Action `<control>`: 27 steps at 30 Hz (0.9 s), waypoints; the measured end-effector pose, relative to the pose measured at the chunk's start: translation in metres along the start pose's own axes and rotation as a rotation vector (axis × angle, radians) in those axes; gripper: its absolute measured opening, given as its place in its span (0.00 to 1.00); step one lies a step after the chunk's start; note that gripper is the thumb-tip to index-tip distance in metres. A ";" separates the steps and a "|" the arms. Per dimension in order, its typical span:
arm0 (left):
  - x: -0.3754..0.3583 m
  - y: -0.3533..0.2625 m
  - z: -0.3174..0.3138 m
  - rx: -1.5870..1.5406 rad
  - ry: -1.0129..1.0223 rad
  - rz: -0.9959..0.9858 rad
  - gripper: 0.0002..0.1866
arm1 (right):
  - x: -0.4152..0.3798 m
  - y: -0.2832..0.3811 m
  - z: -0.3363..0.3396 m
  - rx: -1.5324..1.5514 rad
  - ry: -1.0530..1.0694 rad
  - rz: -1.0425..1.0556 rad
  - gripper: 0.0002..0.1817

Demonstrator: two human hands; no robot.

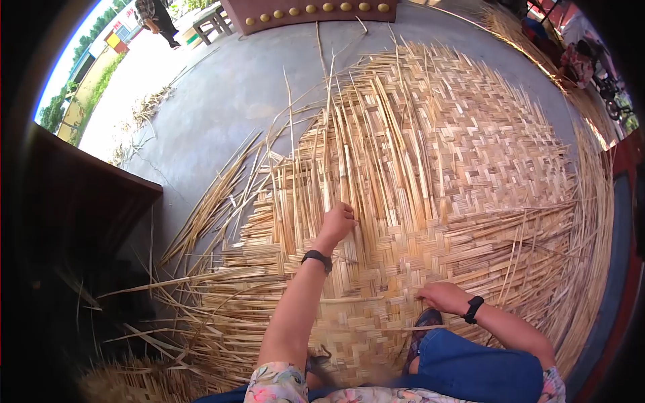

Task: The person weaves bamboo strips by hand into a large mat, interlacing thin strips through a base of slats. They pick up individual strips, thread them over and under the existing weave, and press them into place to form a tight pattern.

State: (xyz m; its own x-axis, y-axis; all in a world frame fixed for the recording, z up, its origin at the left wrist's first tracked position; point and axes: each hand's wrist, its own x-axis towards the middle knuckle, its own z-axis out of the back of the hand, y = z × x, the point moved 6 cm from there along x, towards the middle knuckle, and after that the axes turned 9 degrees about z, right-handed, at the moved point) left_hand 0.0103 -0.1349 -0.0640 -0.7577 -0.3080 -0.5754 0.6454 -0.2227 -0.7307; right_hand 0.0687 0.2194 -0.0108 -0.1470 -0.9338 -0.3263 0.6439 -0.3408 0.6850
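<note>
A large woven reed mat [497, 154] is spread over the floor in front of me, with a herringbone pattern and many loose strip ends. My left hand [339, 221] is closed at the middle of the mat, its fingers curled on reed strips [342, 174] that run away from me. Closer to my body, my right hand [445, 297] rests low over the woven part. Its fingers are bent together and point left; whatever lies under the fingertips is hidden. Both wrists carry dark bands. My shoe [428, 318] is on the mat just below the right hand.
Loose reeds [215, 201] lie on the grey floor [222, 101] to the left. A dark wooden piece [87, 188] stands at the left edge. A red panel with gold studs [309, 13] is at the back. One person [156, 20] stands at far left; others are at upper right.
</note>
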 end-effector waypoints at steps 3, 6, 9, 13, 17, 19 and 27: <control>0.002 -0.002 0.002 -0.147 0.101 0.103 0.25 | -0.004 0.001 0.018 0.019 -0.040 -0.019 0.09; 0.000 0.000 0.007 -0.180 0.198 0.096 0.21 | -0.030 -0.006 0.057 0.094 -0.142 -0.083 0.12; -0.002 -0.003 0.009 -0.261 0.321 0.121 0.14 | -0.083 -0.037 0.129 0.133 -0.613 -0.293 0.10; 0.000 0.012 -0.020 -0.477 0.139 0.051 0.11 | -0.186 -0.125 0.145 0.519 -1.215 -0.588 0.13; 0.002 0.020 -0.016 -0.290 0.036 0.024 0.19 | -0.207 -0.143 0.150 0.527 -1.379 -0.570 0.17; -0.014 0.004 0.005 -0.240 0.045 0.001 0.23 | -0.232 -0.126 0.169 0.421 -1.474 -0.578 0.18; -0.003 0.013 0.130 0.185 -0.226 -0.031 0.16 | -0.510 -0.171 0.241 0.122 -2.062 -0.501 0.18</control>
State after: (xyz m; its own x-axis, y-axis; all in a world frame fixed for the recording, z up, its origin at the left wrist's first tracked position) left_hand 0.0336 -0.2569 -0.0234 -0.7499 -0.4920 -0.4423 0.6447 -0.3934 -0.6554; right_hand -0.1476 0.7274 0.1951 -0.7109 0.4963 0.4982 0.2704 -0.4611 0.8452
